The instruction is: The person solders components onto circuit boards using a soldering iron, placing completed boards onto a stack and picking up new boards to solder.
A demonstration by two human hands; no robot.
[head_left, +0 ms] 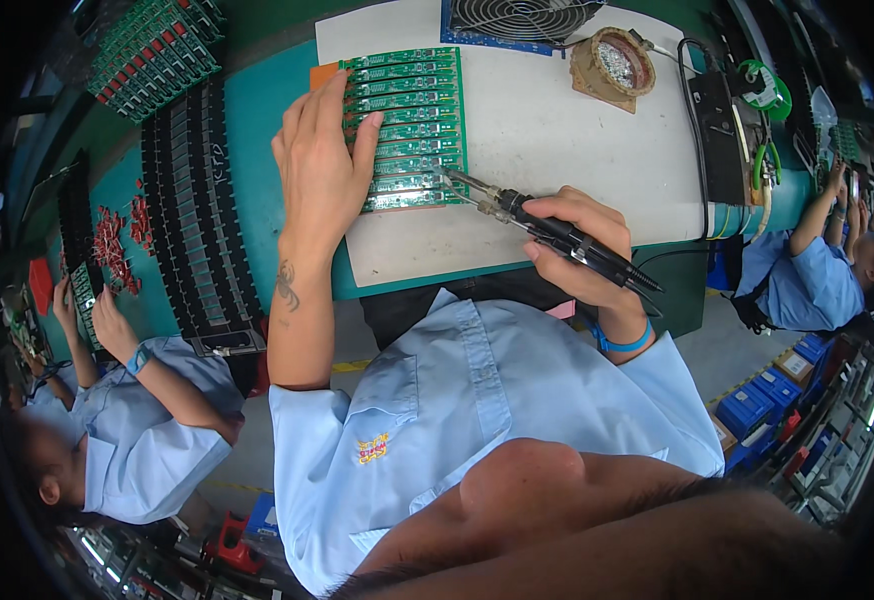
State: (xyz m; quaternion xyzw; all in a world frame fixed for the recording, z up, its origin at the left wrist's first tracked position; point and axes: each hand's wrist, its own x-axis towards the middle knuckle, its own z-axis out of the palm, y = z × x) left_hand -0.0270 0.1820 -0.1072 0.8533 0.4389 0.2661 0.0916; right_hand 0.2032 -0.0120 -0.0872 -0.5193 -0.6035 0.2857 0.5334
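While both hands work at the white mat, the lines below give what shows.

Left hand: left hand (322, 165) lies flat, fingers spread, on the left edge of the board panel (404, 130); its grip is open, pressing down, clamped on nothing.

Right hand: right hand (582, 245) has its grip closed round the black handle of the soldering iron (547, 232), held like a pen.

Panel: green strips stacked in rows, lying on the white mat (547, 130) of the teal worktop (257, 130); each strip's long axis runs left to right, away from the left grip and toward the right.

Iron: long axis slants from the right grip up and to the left; its metal tip sits at the panel's lower right corner, touching or just above, which I cannot tell.

Key relation: panel lies to the left of the right grip and just beyond it, directly under the left; the left hand is the nearer, the iron bridging the gap from the right.

Beyond the right grip: tip stand (612, 62) and fan (517, 18), well apart from the iron.

Far left of the left grip: black trays (197, 210), and a co-worker's hands (107, 320) at them.

Far right: another co-worker (807, 270) in a blue shirt.
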